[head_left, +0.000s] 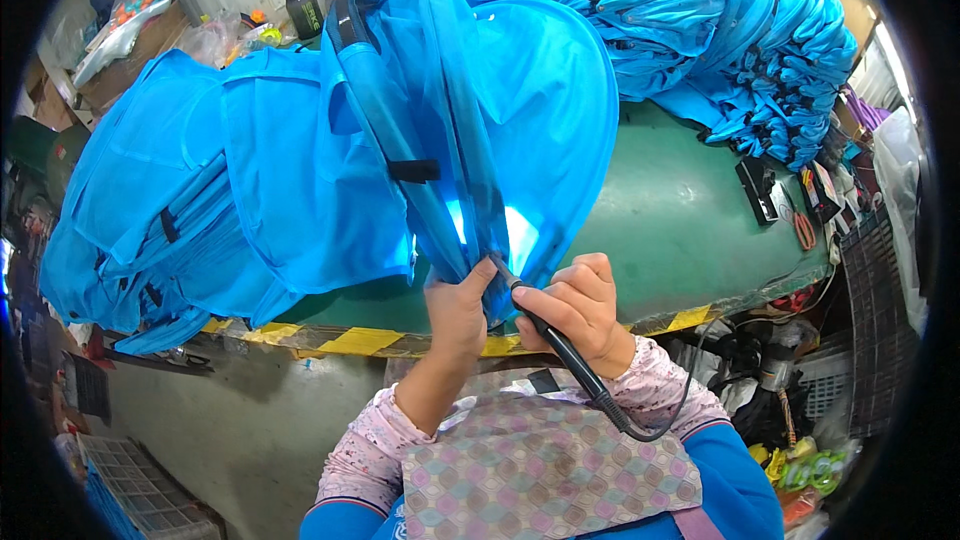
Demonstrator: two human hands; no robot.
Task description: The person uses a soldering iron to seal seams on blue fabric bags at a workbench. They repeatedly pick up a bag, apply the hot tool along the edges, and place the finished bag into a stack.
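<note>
My left hand (458, 305) grips the folded lower end of a blue fabric piece (450, 120) with long seamed edges and a black tab. My right hand (572, 305) is closed on a black pen-like tool (560, 345) with a cord, like a soldering iron. The tool's metal tip touches or lies very near the fabric beside my left thumb; the exact contact is too small to tell. A bright light patch shows on the fabric just above the tip.
Piles of blue fabric pieces (170, 200) (700, 30) cover much of the green table (680, 220) with its yellow-taped front edge. Orange-handled scissors (804, 230) and a black case (756, 190) lie at the right. A dark bottle (300, 5) stands at the back. Crates (140, 480) and bags are below.
</note>
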